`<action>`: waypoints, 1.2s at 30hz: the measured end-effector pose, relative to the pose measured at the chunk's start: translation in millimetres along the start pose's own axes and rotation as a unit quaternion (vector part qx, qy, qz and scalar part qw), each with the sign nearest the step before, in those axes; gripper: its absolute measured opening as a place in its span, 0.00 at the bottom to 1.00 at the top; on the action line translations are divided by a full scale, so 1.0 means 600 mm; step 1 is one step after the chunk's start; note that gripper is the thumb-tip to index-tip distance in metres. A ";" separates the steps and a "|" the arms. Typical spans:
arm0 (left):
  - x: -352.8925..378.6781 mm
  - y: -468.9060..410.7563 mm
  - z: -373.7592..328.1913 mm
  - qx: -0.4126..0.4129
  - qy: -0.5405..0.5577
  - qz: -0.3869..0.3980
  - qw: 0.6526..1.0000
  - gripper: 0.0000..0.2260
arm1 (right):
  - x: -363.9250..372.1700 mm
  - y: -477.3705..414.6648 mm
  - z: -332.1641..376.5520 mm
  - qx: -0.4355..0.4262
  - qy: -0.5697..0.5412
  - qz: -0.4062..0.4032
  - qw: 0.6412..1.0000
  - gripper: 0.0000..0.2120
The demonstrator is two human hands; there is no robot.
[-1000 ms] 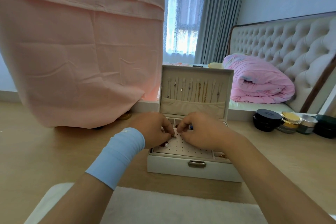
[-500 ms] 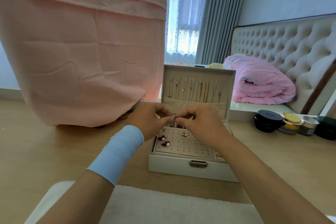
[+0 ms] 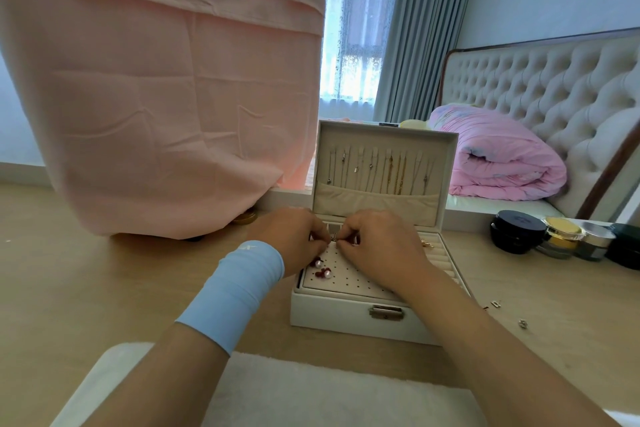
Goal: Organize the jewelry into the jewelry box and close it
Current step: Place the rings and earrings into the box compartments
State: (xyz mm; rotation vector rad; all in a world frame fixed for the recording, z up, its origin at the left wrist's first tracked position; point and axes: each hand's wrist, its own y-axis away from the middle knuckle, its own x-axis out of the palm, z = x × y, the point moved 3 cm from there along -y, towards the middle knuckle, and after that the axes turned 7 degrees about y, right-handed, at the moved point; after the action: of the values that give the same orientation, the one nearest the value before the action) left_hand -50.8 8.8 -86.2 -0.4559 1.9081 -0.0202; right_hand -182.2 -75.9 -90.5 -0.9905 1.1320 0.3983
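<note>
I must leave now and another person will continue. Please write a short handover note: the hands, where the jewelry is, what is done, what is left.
Left hand and right hand: both pinch one small metal piece above the earring board.
Jewelry box: open on the table, lid upright.
Done: necklaces hang in the lid; two red-and-pearl earrings sit on the board.
Left: place the held piece, collect the loose pieces on the table right of the box, close the lid.

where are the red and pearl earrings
Head view: the red and pearl earrings sit on the perforated panel, left side of the jewelry box, right by the left hand.
</note>
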 end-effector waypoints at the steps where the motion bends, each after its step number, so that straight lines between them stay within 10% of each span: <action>1: 0.000 0.000 0.000 0.000 0.000 -0.001 1.000 0.07 | -0.001 0.000 0.000 -0.009 -0.001 0.004 1.000 0.04; 19: 0.017 -0.001 -0.007 0.038 0.026 0.018 0.999 0.09 | -0.023 -0.007 -0.047 0.010 -0.097 0.229 0.968 0.09; 36: 0.009 -0.010 -0.014 0.050 0.243 -0.038 0.968 0.09 | -0.041 -0.005 -0.044 0.066 -0.295 0.120 0.946 0.06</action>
State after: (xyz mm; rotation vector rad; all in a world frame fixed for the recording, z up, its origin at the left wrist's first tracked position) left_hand -58.1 -0.3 -86.5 -0.4871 2.3558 -0.3019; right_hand -205.2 -94.0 -69.6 -0.5530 0.7179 0.7497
